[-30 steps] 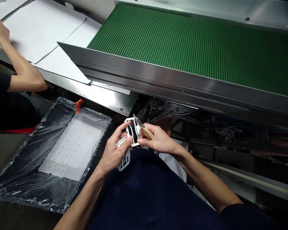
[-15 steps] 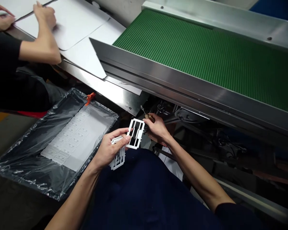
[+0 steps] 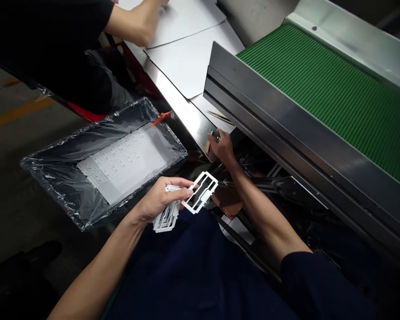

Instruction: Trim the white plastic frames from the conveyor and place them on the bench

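My left hand (image 3: 168, 198) grips a bunch of thin white plastic frames. One white frame (image 3: 205, 195) with long slots juts out to the right between thumb and fingers, and the stacked white frames (image 3: 166, 218) hang below the palm. My right hand (image 3: 222, 146) is at the near corner of the metal table (image 3: 176, 95), its fingers curled round a small metal-tipped hand tool (image 3: 215, 134); most of the tool is hidden. Just beyond it, a pair of tweezers (image 3: 220, 117) lies on a white sheet.
A green ribbed conveyor belt (image 3: 320, 93) with metal side walls runs along the right. At left stands a tray lined with clear plastic (image 3: 63, 191), holding white sheet pieces (image 3: 126, 164) and an orange clip (image 3: 160, 118). A co-worker's arm (image 3: 136, 22) rests over large white sheets (image 3: 193, 58).
My right hand has moved away from the white frames, up to the table's corner, with the small tool. The left hand still holds the frames. The view has swung left.
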Tool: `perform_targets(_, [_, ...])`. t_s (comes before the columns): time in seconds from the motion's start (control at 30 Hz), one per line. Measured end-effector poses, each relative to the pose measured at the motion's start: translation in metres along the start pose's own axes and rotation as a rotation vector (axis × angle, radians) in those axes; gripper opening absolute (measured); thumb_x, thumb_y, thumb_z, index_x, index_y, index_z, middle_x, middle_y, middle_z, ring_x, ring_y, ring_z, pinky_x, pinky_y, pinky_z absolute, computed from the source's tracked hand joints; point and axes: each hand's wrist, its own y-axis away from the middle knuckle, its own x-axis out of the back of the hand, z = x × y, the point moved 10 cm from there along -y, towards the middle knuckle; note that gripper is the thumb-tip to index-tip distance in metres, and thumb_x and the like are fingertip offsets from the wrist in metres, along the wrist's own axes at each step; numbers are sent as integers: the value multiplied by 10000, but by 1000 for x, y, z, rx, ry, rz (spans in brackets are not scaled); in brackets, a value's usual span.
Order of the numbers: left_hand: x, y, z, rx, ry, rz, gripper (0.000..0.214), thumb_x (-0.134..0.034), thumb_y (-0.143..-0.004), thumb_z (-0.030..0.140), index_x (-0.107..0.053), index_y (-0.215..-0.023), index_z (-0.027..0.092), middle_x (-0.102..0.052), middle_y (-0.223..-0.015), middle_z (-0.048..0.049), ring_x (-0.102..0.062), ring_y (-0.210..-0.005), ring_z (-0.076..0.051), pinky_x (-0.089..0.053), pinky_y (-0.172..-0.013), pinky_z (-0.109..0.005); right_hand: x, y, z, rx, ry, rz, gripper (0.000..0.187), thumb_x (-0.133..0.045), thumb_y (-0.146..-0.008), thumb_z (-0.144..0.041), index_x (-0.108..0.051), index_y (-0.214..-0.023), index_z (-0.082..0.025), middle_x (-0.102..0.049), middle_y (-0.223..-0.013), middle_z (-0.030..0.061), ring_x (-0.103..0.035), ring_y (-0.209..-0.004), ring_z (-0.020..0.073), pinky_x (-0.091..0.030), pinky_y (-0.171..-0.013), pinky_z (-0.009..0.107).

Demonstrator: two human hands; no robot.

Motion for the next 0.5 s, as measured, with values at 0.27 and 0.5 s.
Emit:
perform_targets(0.27, [-3, -11, 7, 10, -43, -29, 308, -677, -742, 352, -654, -989, 170, -638, -658, -29, -529, -502, -92, -384, -432, -160, 70, 129, -43, -13, -443, -44, 267, -559, -809, -426, -593, -800, -162, -567, -696, 2, -501, -608, 96, -421, -569, 220])
perform_targets(0.5, [-11, -15, 15, -38, -148, -50, 314, -661, -759, 356, -643, -1008, 165, -648, -692, -33, -558, -529, -108, -412, -455, -176, 57, 195, -40, -294, -659, -69, 588, -706, -690, -354, -425, -1198, -259, -560, -1051, 50, -595, -799, 137, -505, -597, 235])
